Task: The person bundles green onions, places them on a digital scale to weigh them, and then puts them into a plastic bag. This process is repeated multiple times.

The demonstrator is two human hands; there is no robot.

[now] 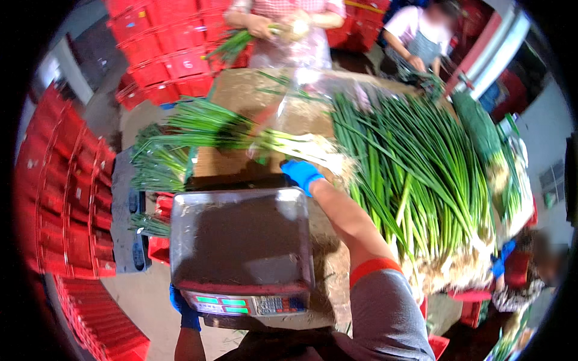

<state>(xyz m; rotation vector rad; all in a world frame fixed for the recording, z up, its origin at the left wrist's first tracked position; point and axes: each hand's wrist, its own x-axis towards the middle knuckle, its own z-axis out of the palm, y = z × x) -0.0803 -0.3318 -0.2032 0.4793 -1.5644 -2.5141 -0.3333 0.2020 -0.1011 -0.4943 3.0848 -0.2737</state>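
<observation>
My right hand (301, 175), in a blue glove, is beside the white stems of a bundle of green onions (302, 144) lying across the wooden table (221, 162). Whether its fingers hold anything is hard to tell. A red band and some clear plastic cross the middle of that bundle. My left hand (184, 307), gloved in blue too, is at the lower left corner of a digital scale (241, 243); its fingers are partly hidden behind the scale. The metal pan of the scale holds nothing. To the right lies a large pile of green onions (420, 180), roots towards me.
Across the table a person (289, 36) holds green onions; another person (417, 45) works at the far right, a third (519, 275) at lower right. Red crates (67, 194) are stacked at left and behind. Wrapped bundles (160, 162) lie left of the table.
</observation>
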